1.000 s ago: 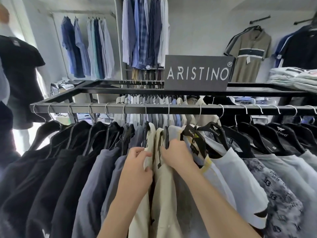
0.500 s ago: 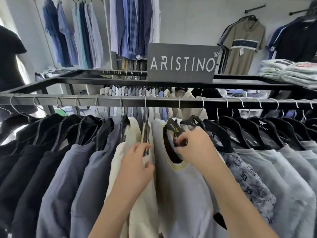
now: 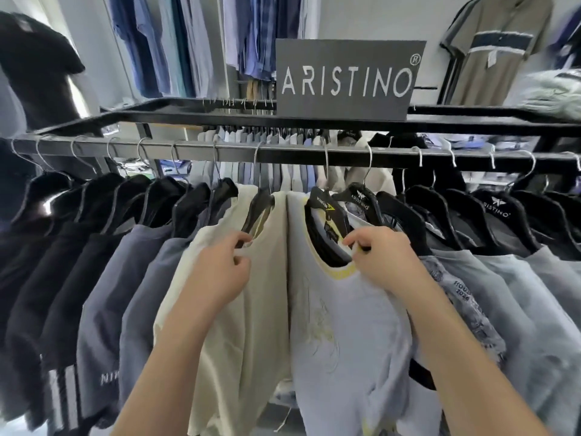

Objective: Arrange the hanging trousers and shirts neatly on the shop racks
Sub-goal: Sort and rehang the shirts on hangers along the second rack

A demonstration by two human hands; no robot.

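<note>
- Rack rail (image 3: pixel 283 154): a dark horizontal bar across the full width of the view. All near garments hang from it on black hangers with metal hooks.
- Black shirts (image 3: pixel 47 253): these hang at the far left of the rail and are closely packed.
- Grey-blue shirts (image 3: pixel 103 303): these hang next to the right. One carries white lettering low on the cloth, which cannot be read in full.
- Cream shirt (image 3: pixel 239 335): plain and lightly creased, it hangs left of centre.
- Left hand (image 3: pixel 220 272): thumb and forefinger pinch the neck edge of the cream shirt, just below its hanger. The other fingers are curled.
- Brand sign (image 3: pixel 349 78): a dark grey panel standing on the upper frame of the rack. It reads "ARISTINO" in white capitals, with an ® mark.
- Pale blue shirt (image 3: pixel 345 335): it hangs at centre, touching the cream shirt along one side. It has a yellow-trimmed neck and a faint yellow line drawing on the chest. The writing on the black tag inside the neck is too blurred to read.
- Right hand (image 3: pixel 383 256): the fingers are curled round the yellow-trimmed collar of the pale blue shirt and pinch it on the right side.
- Branded hanger (image 3: pixel 361 199): it hangs just behind the right hand and has "ARISTINO" in white under a small emblem. A second hanger (image 3: pixel 496 209) further right bears the same mark.
- Patterned shirt (image 3: pixel 462 297): it hangs just right of the right forearm and has a grey print. "HOUS" and "2026" are legible.
- Light grey shirts (image 3: pixel 540 297): these hang at the far right of the rail.
- Olive polo (image 3: pixel 496 51): it hangs on the wall at upper right and has a dark chest band with pale borders.
</note>
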